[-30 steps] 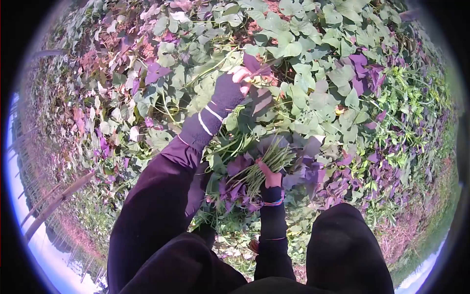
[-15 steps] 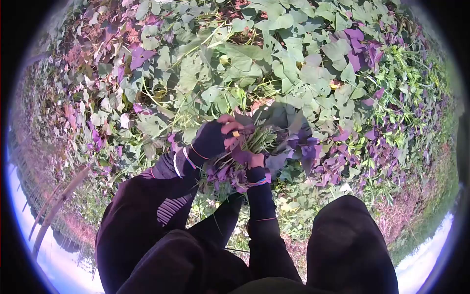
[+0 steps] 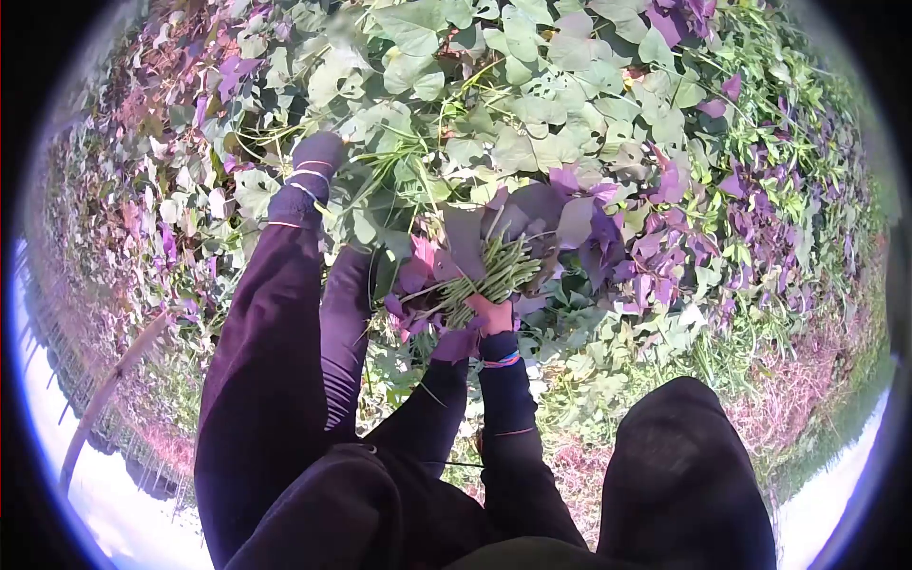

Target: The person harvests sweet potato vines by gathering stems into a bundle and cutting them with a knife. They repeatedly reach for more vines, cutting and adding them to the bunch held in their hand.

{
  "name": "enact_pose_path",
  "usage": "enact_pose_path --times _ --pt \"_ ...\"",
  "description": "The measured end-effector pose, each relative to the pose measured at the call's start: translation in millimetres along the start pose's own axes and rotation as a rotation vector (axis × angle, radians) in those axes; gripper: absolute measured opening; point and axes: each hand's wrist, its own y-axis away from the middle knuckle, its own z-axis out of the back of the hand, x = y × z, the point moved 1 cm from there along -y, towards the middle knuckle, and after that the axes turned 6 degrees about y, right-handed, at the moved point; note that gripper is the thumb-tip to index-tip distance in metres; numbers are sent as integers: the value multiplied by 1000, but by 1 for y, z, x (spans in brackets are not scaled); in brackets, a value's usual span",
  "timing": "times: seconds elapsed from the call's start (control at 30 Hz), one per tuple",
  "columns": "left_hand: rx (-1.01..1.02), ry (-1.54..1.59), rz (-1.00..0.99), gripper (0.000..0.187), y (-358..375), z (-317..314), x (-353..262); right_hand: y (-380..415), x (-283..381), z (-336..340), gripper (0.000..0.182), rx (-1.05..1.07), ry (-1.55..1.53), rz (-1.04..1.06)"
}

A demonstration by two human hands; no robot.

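Observation:
My right hand [image 3: 492, 314] is closed around a bunch of cut leafy stems [image 3: 503, 269], with the pale stem ends facing up. Purple and dull green leaves hang out around the bunch. To the upper left, my left hand [image 3: 318, 150] reaches in among the green vine leaves [image 3: 394, 71]. Dark cloth covers its back, and its fingers are hidden or blurred, so I cannot make out what they touch. Thin bands circle both wrists over dark sleeves.
Dense, broad-leaved vines cover the ground, mixed with purple leaves [image 3: 670, 185] and finer green weeds [image 3: 774, 142]. A wooden pole [image 3: 109, 389] slants at the left. My dark-clothed knee [image 3: 679, 456] is at the lower right. Dry reddish grass [image 3: 807, 366] lies beyond it.
My left hand has left the bunch and moved up and left into the vines. The bunch stays in my right hand, its stem ends now more exposed. The view has shifted slightly.

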Motion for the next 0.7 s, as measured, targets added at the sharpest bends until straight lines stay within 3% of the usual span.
enact_pose_path --times 0.07,0.1,0.13,0.17,0.2,0.23,0.27,0.33,0.4,0.43,0.47,0.5,0.53,0.57,0.6,0.67,0.7 --pt "-110 361 -188 30 20 -22 6 18 -13 15 24 -39 -97 -78" --pt "-168 925 -251 34 51 -30 -18 26 -16 20 25 -29 -111 7" --pt "-116 755 -286 34 69 -33 -44 33 -19 26 26 -21 -121 93" --pt "-98 779 -292 35 120 -2 -87 37 -29 31 27 -34 -38 64" --pt "-1 1004 -293 35 137 -16 -106 43 -28 34 27 -48 -57 77" --pt "-113 1044 -468 33 152 -23 -127 51 -24 35 27 -33 24 79" --pt "169 1127 -239 30 160 -33 -139 57 -23 36 27 -17 105 80" --pt "787 2364 90 30 157 -74 -161 64 -29 42 25 -33 92 88" --pt "308 1533 -149 31 173 -59 -190 68 -30 49 25 48 206 -38" --pt "252 1658 -192 32 167 -65 -196 67 -30 54 27 64 188 -21" --pt "-12 1404 -290 30 179 -36 -207 66 -30 61 27 56 172 -21" --pt "-118 1229 -323 30 186 -5 -208 64 -29 69 29 45 60 54" --pt "-278 1358 -444 28 204 31 -221 61 -28 78 30 31 -52 129" --pt "-559 1067 -538 26 205 53 -222 63 -17 88 33 42 -197 246" --pt "-700 964 -605 23 213 74 -228 67 -3 99 35 52 -340 364" --pt "-995 452 -1040 24 232 95 -245 66 11 115 41 202 -615 497" --pt "-730 480 -985 24 250 99 -257 72 21 121 46 225 -659 509"
